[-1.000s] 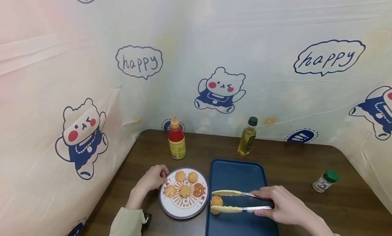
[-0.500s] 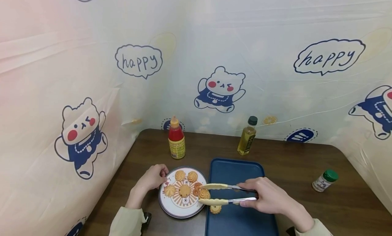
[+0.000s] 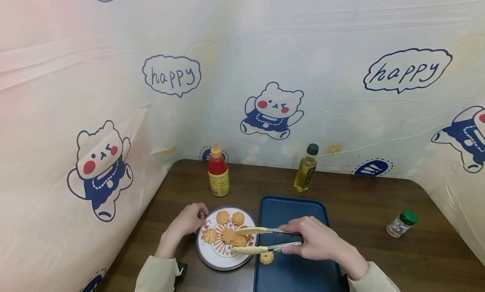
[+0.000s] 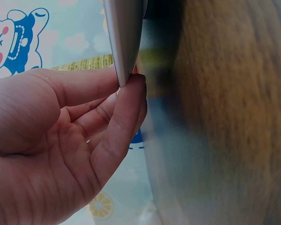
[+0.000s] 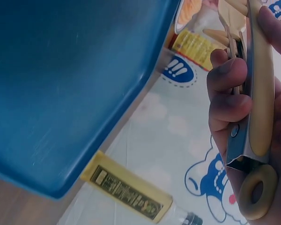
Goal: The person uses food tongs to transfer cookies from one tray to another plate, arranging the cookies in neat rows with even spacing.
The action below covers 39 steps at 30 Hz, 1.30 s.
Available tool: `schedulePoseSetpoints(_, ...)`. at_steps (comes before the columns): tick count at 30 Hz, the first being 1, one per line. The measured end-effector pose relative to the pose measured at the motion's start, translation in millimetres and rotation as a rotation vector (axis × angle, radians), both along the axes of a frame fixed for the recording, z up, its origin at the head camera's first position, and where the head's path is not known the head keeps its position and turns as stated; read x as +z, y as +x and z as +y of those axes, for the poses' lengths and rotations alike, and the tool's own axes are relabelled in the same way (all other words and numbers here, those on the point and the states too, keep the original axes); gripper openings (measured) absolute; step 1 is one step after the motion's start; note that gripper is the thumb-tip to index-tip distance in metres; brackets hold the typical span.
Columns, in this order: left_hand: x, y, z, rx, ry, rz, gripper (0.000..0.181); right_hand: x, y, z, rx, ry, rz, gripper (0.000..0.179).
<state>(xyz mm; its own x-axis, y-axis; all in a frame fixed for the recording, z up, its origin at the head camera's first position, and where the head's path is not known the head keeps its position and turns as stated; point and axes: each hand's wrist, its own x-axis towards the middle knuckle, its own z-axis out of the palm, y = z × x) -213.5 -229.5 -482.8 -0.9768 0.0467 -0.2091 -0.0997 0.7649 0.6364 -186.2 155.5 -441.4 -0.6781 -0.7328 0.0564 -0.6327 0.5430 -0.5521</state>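
Observation:
My left hand (image 3: 188, 220) pinches the left rim of a white patterned plate (image 3: 212, 257) between thumb and fingers; the left wrist view shows the plate's edge (image 4: 124, 42) in that pinch. My right hand (image 3: 318, 239) grips metal tongs with cream tips (image 3: 248, 250), fingers wrapped round the handles (image 5: 261, 93). Between the tips is a swirl cookie (image 3: 239, 241), over the right half of the plate. Several other cookies lie there, among them two swirls at the back and a round cookie (image 3: 227, 236) in the middle. A pretzel-shaped cookie is mostly hidden behind the tongs.
A blue tray (image 3: 295, 273) lies right of the plate, with a round cookie (image 3: 267, 258) at its left edge. Behind stand a red sauce bottle (image 3: 219, 174) and an oil bottle (image 3: 305, 170). A green-capped shaker (image 3: 401, 224) is at the right.
My right hand has moved left with the tongs, carrying the swirl cookie from the tray to over the plate. A cookie that was under it now shows on the tray. My left hand stays put.

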Motion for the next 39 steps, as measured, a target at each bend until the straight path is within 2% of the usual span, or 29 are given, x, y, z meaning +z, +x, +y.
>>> schedulePoseSetpoints(7, -0.6, -1.1, 0.3, -0.005, -0.006, 0.011, 0.017, -2.4, -1.5, -16.5, 0.03, 0.015, -0.016, 0.05)
schedulePoseSetpoints(15, -0.4, 0.3, -0.2, 0.001, 0.012, -0.003, 0.017, -11.5, -5.0, -35.7, 0.098, 0.03, 0.004, 0.047)
schedulePoseSetpoints(21, 0.2, 0.7, -1.0, -0.01, 0.009, 0.015, 0.016, -17.7, -4.9, -45.7, 0.123, 0.037, 0.016, 0.046)
schedulePoseSetpoints(34, -3.4, -2.2, -1.3, -0.01, 0.009, 0.013, 0.016, -14.6, -3.2, -58.8, 0.12, 0.065, -0.057, 0.047)
schedulePoseSetpoints(39, -2.8, -0.5, -1.5, -0.011, 0.011, 0.013, 0.016, -14.6, -3.0, -62.4, 0.118, 0.089, -0.05, 0.049)
